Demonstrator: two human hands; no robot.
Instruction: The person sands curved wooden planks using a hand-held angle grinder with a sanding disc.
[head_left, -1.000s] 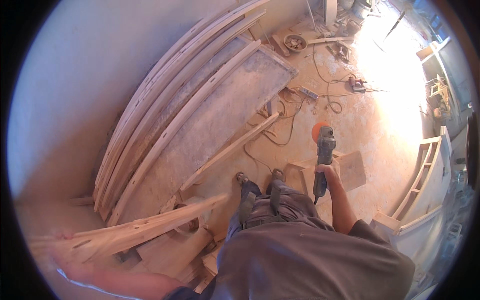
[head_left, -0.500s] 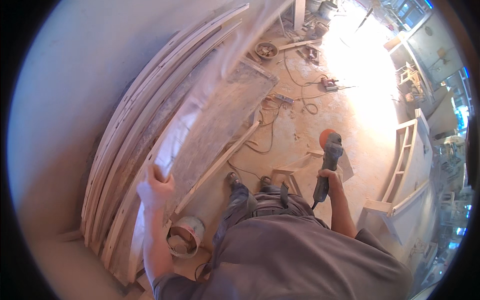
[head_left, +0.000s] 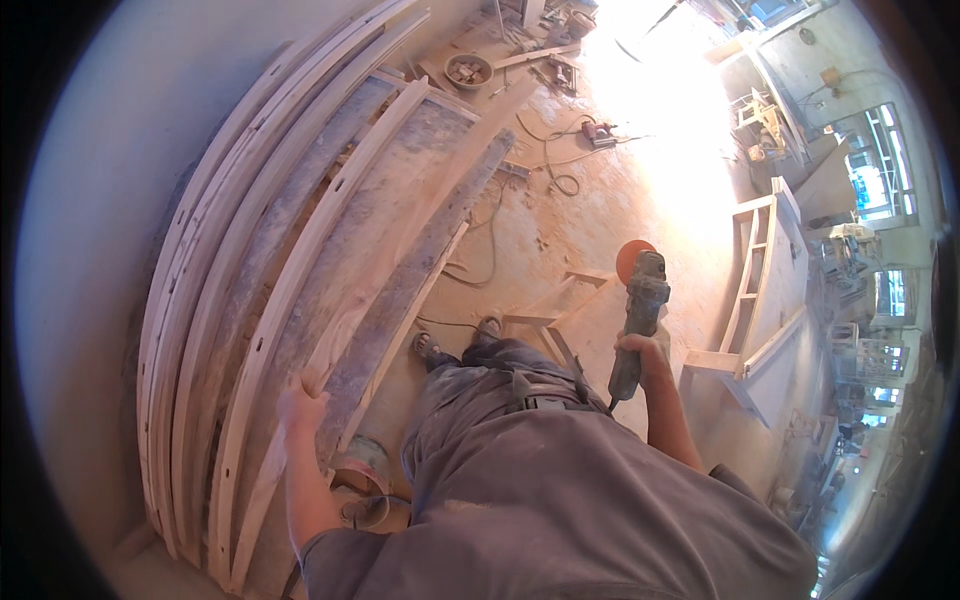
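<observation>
The left hand (head_left: 300,405) was clamped on the edge of a long curved wooden plank (head_left: 400,250), which leaned against the stack of curved wooden frames (head_left: 230,270) propped on the wall. The right hand (head_left: 640,355) was closed around the body of an angle grinder (head_left: 640,310), held upright well apart from that stack, its orange disc (head_left: 632,258) uppermost, above the sawdust-covered floor (head_left: 600,200).

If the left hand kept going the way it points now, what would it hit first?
The left hand already rests on a long curved wooden strip; pushing further, it would probably meet the stacked curved frames leaning behind, though depth is unclear.
</observation>
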